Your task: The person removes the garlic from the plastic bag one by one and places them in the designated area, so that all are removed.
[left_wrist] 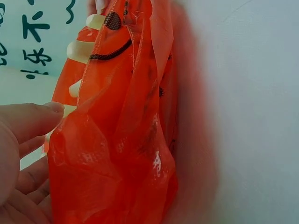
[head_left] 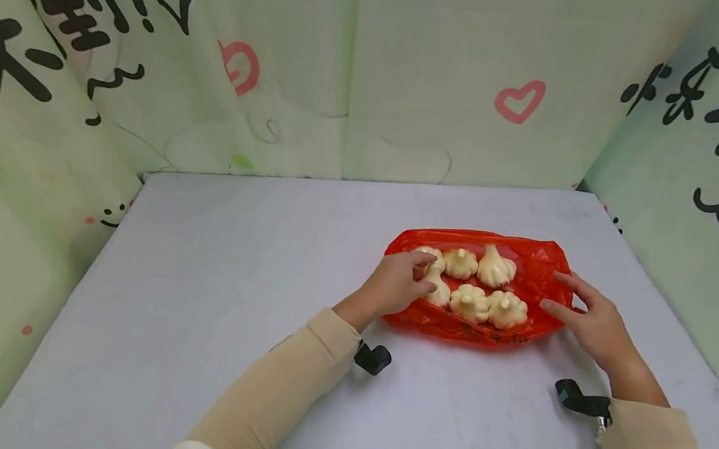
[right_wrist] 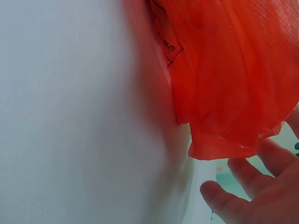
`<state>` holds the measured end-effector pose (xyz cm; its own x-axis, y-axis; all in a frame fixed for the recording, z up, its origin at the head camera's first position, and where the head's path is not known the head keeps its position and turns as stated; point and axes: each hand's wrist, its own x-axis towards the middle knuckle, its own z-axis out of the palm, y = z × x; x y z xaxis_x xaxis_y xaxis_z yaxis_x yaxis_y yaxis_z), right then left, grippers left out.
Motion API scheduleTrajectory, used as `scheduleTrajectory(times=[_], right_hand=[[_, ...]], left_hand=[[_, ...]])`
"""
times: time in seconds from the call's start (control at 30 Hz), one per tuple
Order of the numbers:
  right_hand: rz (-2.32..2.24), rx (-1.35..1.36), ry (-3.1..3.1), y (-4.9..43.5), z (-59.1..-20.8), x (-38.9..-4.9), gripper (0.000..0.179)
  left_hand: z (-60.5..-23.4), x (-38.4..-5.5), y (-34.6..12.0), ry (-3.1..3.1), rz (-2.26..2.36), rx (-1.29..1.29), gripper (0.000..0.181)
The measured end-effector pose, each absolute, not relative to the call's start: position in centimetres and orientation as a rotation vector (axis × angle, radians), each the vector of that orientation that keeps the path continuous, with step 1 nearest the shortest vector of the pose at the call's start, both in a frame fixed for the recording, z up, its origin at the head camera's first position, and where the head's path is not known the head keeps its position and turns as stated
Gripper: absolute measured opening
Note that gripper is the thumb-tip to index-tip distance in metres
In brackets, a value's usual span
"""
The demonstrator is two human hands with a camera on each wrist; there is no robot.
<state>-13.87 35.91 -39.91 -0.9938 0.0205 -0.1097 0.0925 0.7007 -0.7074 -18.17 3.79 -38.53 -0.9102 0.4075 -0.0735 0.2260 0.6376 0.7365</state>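
A red plastic bag (head_left: 538, 269) lies spread on the table, cream-coloured garlic bulbs resting in it in two rows. My left hand (head_left: 396, 281) reaches over the bag's left edge, its bent thumb and fingers at a garlic bulb (head_left: 437, 292) at the left end of the front row. In the left wrist view the thumb (left_wrist: 39, 117) meets a pale bulb beside the bag's rim, which hides the fingertips. Around the bag's right edge, my right hand (head_left: 597, 324) has its fingers spread. Those fingers (right_wrist: 250, 179) are right beside the red plastic in the right wrist view.
Several more garlic bulbs (head_left: 497, 267) sit in the bag. The white table (head_left: 253, 265) extends to the left of it. Pale green printed curtains (head_left: 411, 79) stand behind the table and on both sides. Black wrist mounts (head_left: 582, 399) show below the hands.
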Motion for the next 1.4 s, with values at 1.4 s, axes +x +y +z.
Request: scheduleTrajectory(times=[1.4], right_hand=[[-1.136,0.055,2.838,35.38,-40.99,-14.34,0.069]], left_hand=[[-38.16,-18.63,4.02,2.587,1.213,0.583,0.021]])
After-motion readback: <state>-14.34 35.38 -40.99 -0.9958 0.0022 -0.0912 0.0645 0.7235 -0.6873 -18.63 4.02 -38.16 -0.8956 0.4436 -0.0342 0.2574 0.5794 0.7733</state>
